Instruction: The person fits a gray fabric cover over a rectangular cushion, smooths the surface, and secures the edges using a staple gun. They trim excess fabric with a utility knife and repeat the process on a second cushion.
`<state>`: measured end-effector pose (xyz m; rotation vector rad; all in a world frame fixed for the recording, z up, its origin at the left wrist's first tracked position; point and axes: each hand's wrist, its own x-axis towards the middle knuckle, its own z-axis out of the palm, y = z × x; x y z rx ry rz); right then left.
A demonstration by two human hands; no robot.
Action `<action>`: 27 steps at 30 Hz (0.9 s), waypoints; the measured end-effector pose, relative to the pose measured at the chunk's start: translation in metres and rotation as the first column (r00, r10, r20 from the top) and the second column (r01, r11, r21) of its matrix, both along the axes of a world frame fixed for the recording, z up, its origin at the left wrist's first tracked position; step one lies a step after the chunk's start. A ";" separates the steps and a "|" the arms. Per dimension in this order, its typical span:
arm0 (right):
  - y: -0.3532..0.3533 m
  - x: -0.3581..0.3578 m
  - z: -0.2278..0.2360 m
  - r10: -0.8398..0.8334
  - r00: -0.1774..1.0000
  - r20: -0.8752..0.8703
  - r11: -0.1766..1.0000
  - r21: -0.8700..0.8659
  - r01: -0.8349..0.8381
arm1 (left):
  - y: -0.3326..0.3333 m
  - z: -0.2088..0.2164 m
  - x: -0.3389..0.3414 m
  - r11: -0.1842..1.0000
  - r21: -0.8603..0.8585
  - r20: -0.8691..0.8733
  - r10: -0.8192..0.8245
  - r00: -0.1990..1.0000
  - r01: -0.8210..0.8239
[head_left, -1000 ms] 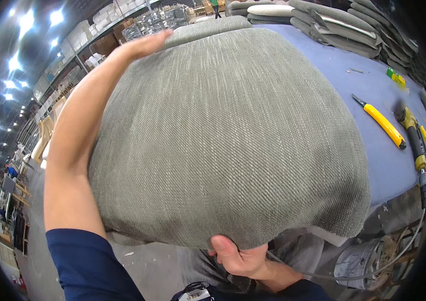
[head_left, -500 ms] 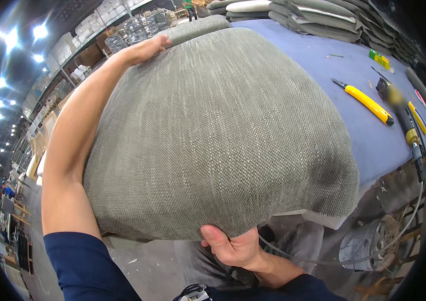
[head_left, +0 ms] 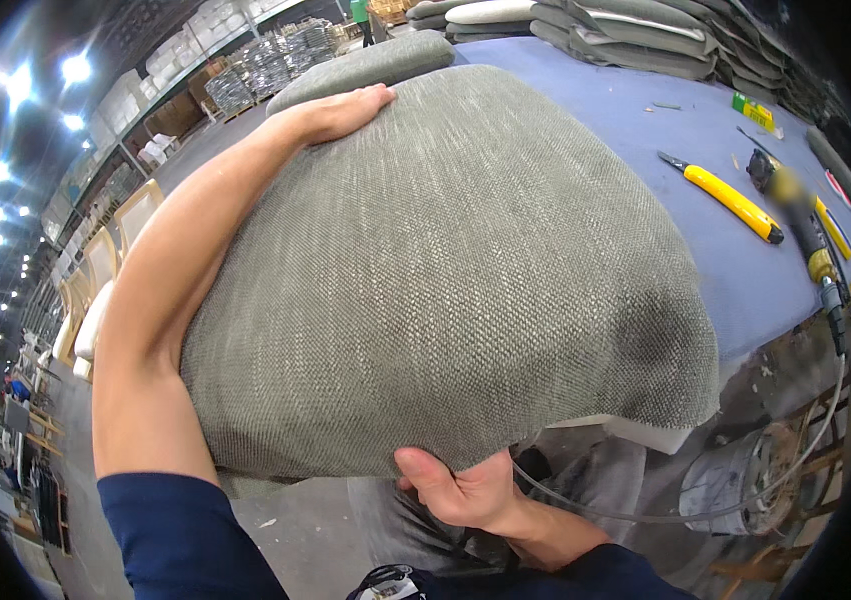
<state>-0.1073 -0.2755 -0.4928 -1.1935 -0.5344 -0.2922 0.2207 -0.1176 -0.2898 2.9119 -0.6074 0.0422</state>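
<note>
A large seat cushion point(head_left: 445, 260) in grey-green woven fabric fills the middle of the view. White padding point(head_left: 650, 436) shows under its loose near right edge. My left hand point(head_left: 350, 112) lies flat on the cushion's far left part, fingers stretched out, with the forearm running along its left side. At the near edge, my right hand point(head_left: 465, 490) grips the fabric cover, thumb on top and the other fingers hidden beneath. A dark shaded patch marks the fabric near the right corner.
The cushion rests on a blue-covered table point(head_left: 635, 110). To the right lie a yellow-handled cutter point(head_left: 730, 203), a pneumatic tool point(head_left: 805, 225) with a hose, and a small green-yellow box point(head_left: 753, 112). Another cushion point(head_left: 370, 70) and stacked covers point(head_left: 625, 35) are behind. A bucket point(head_left: 730, 490) stands below.
My left hand has slid rightward over the cushion's far edge and now lies flatter on it. My right hand keeps its grip at nearly the same place.
</note>
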 end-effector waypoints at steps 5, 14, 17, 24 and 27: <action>0.003 0.003 0.000 -0.053 0.979 0.197 0.998 -0.033 0.060 | 0.016 0.001 -0.033 0.990 -0.085 0.012 -0.112 0.994 0.113; 0.002 -0.001 -0.002 -0.019 0.998 0.055 0.999 0.043 0.017 | 0.043 0.011 -0.090 0.980 0.008 0.067 -0.199 0.978 0.199; 0.007 -0.003 0.006 -0.008 0.997 0.075 0.998 0.059 0.003 | 0.077 0.023 -0.070 1.000 -0.009 0.120 0.006 0.993 -0.005; 0.010 -0.004 0.000 -0.053 0.998 0.043 0.998 0.032 0.051 | 0.059 -0.013 -0.128 0.980 0.175 0.134 -0.114 0.984 0.089; 0.011 -0.003 0.000 -0.077 0.992 0.099 0.993 0.096 0.067 | 0.031 -0.014 -0.200 0.967 0.225 0.140 -0.150 0.979 0.117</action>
